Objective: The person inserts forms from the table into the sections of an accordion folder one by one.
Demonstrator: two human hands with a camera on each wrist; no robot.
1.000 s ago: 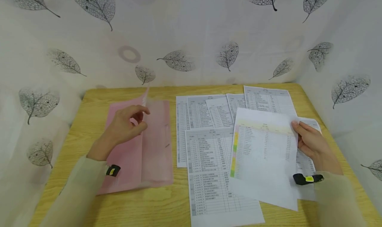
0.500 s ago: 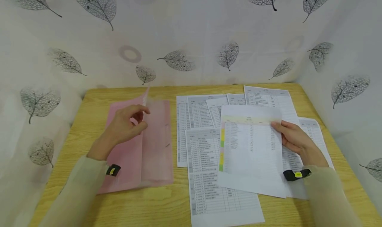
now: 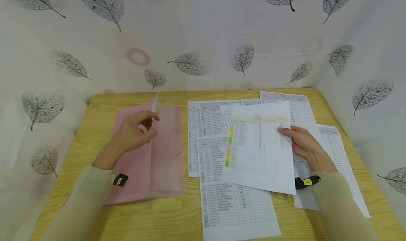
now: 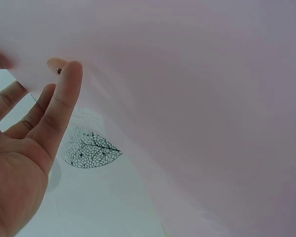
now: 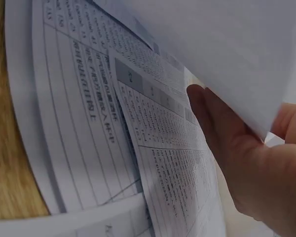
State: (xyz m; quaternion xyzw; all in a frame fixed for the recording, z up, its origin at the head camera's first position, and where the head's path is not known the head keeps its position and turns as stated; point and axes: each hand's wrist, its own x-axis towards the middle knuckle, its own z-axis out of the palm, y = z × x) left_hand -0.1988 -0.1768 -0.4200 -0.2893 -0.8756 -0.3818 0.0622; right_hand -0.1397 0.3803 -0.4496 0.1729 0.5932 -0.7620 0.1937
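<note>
A pink translucent file folder (image 3: pixel 133 177) lies partly opened on the left of the table. My left hand (image 3: pixel 134 131) holds its raised cover near the free edge, thumb and fingers bent. In the left wrist view the pink cover (image 4: pixel 202 98) fills most of the picture behind the left fingers. My right hand (image 3: pixel 306 146) grips a white printed sheet (image 3: pixel 257 156) by its right edge, thumb on top and fingers underneath. That sheet carries a yellow and green strip along its left side. It is lifted above other printed pages (image 3: pixel 241 209), covering parts of them.
More printed pages (image 3: pixel 212 119) overlap across the middle and right of the wooden table (image 3: pixel 171 220). Another page (image 3: pixel 344 170) lies under the right forearm. A white leaf-patterned curtain (image 3: pixel 203 33) surrounds the back and sides.
My right hand has moved left and slightly away from me with the printed sheet, uncovering more of the pages at the right. The left hand and folder stay in place.
</note>
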